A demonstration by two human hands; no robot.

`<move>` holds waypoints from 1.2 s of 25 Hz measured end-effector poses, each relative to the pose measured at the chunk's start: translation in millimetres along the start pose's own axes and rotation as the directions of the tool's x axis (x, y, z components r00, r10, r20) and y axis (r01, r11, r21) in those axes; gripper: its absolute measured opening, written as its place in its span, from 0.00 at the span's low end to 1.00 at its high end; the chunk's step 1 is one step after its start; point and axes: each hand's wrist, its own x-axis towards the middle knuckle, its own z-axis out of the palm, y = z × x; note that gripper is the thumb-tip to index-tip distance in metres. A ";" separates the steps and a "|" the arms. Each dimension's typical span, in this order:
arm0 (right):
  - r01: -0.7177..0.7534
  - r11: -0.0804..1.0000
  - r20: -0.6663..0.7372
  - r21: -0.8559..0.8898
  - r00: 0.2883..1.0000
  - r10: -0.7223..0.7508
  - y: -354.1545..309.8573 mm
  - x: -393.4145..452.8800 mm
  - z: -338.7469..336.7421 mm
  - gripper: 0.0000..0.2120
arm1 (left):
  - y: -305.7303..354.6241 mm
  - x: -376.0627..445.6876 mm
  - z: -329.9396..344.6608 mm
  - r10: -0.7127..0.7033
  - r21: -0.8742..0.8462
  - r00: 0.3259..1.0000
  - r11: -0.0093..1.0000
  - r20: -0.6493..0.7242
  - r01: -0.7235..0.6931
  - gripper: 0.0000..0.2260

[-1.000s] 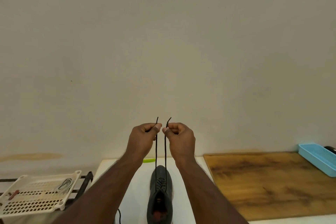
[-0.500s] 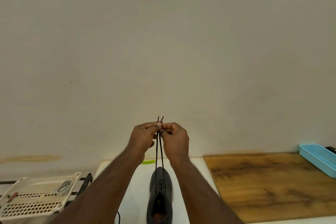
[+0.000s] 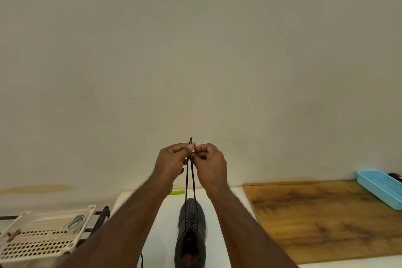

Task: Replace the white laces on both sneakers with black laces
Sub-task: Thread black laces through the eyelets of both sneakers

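Black lace (image 3: 188, 178) runs as two strands up from grey sneaker (image 3: 191, 233) on white worktop (image 3: 219, 220), both ends raised together, left hand (image 3: 171, 162) and right hand (image 3: 210, 164) each with a pinching grip on them, hands touching.

A plain indoor work corner, likely in a home, though the room's kind is unclear: a bare beige wall (image 3: 195, 50), a white table (image 3: 219, 220), a worn wooden board (image 3: 326, 220) to the right, a blue plastic tray (image 3: 378, 189) far right, a slotted cream rack (image 3: 43, 237) at left.
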 end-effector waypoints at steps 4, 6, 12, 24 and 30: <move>0.020 1.000 -0.052 -0.023 0.998 -0.021 3.9 4.9 -9.8 0.11 | -0.1 -0.7 -1.9 0.034 0.030 0.999 0.999 -0.028 -0.033 0.07; 0.037 0.999 -0.029 -0.035 0.999 -0.038 5.4 4.9 -11.1 0.11 | 0.4 -1.5 -0.4 0.043 0.029 0.999 0.999 -0.033 -0.042 0.06; 0.052 0.999 0.000 -0.015 0.999 -0.052 4.9 2.4 -11.8 0.12 | -1.2 -1.7 2.7 0.067 0.031 0.997 0.997 -0.024 -0.066 0.06; -0.260 0.921 0.464 -0.290 0.803 0.373 113.1 -48.2 -24.0 0.07 | -153.0 -6.4 -58.9 -0.315 0.318 0.949 0.898 -0.020 0.305 0.10; -0.429 0.835 0.083 -0.344 0.872 0.482 196.6 -44.9 -19.8 0.07 | -224.0 -4.5 -67.1 -0.223 0.660 0.974 0.737 0.040 0.142 0.11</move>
